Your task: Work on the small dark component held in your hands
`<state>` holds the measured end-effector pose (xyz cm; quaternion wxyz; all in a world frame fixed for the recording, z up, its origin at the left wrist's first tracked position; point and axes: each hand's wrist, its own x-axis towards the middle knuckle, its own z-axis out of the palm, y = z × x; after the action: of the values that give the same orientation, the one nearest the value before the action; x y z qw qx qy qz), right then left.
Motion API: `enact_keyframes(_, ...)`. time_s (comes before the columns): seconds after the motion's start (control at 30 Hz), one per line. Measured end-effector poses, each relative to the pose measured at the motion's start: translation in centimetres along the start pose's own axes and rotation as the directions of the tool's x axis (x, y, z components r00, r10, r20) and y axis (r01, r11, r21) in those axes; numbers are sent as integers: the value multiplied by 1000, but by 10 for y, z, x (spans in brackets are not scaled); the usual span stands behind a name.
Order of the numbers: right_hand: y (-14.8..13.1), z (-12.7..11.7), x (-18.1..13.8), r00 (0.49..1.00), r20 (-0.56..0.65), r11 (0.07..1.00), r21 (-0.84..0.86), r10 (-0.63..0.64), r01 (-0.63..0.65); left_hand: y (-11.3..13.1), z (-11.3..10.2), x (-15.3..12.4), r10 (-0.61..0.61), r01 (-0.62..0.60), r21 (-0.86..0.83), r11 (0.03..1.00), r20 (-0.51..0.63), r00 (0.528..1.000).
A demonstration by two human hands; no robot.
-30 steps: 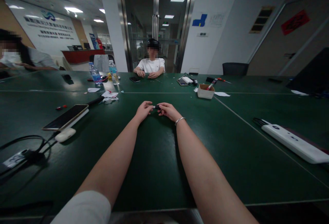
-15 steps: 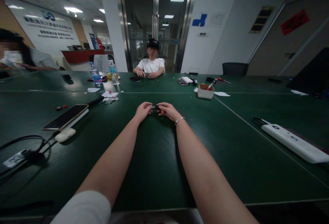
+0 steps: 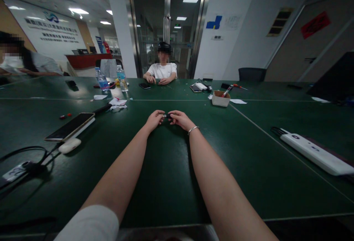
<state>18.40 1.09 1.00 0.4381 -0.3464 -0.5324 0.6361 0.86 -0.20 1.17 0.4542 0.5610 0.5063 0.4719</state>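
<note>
Both of my arms reach out over the dark green table (image 3: 166,182). My left hand (image 3: 153,119) and my right hand (image 3: 180,119) meet at the middle of the table, fingers pinched on a small dark object (image 3: 167,115) with a pale tip held between them. A thin bracelet (image 3: 193,129) circles my right wrist. The object is too small to name.
A phone (image 3: 70,126) on a white block and a white case (image 3: 69,145) with black cables lie at the left. A white power strip (image 3: 315,153) lies at the right. A small cardboard box (image 3: 220,98), water bottles (image 3: 121,78) and a seated person (image 3: 162,69) are at the far side.
</note>
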Motion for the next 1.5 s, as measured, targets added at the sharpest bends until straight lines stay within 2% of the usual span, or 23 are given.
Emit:
enact_keyframes(0.2, 1, -1, 2, 1000, 5, 1000, -1, 0, 0, -2, 0, 0, 28, -28, 13, 1000, -14, 1000)
enact_keyframes(0.3, 2, -1, 2, 1000, 6, 1000, -8, -7, 7, -1, 1, -1, 3, -3, 7, 1000, -26, 1000)
enact_keyframes(0.8, 0, 0, 0, 1000, 16, 1000, -11, -10, 10, -6, 0, 3, 36, -35, 21, 999, -5, 999)
enact_keyframes(1.5, -1, 1, -1, 1000, 27, 1000, -26, -9, 10, 0, 1, -3, 26, -26, 27, 999, -13, 1000)
